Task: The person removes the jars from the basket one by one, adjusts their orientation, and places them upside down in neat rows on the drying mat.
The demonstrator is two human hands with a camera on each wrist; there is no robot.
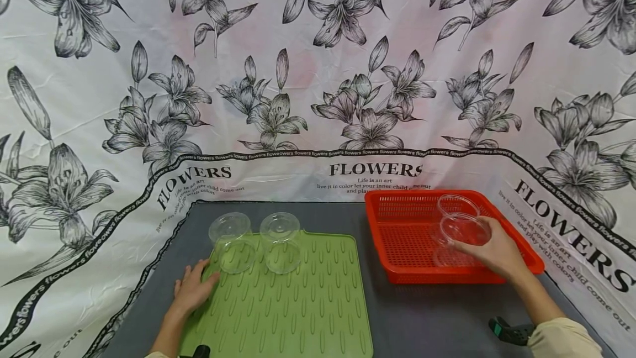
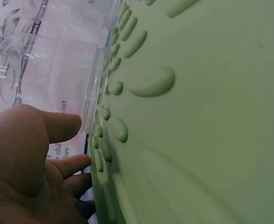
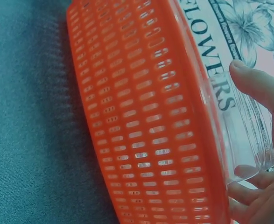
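My right hand [image 1: 494, 247] grips a clear plastic cup [image 1: 466, 229] by its side, over the right part of a red basket [image 1: 390, 276]. In the right wrist view the thumb and fingers lie around this cup [image 3: 242, 135], just above the basket rim. Another clear rim shows behind it, but I cannot tell whether it is a separate cup. My left hand [image 1: 191, 290] is at the left edge of a green ridged mat [image 1: 298, 314], fingers loosely extended. Two clear cups [image 1: 280, 247] stand side by side at the mat's back left. The nearer one [image 2: 57, 74] is close to my left thumb.
A dark grey tabletop [image 1: 412, 319] lies under the mat and basket. White flower-printed cloth [image 1: 298, 98] hangs behind and runs along both sides. A black strap [image 1: 512, 331] is around the right wrist.
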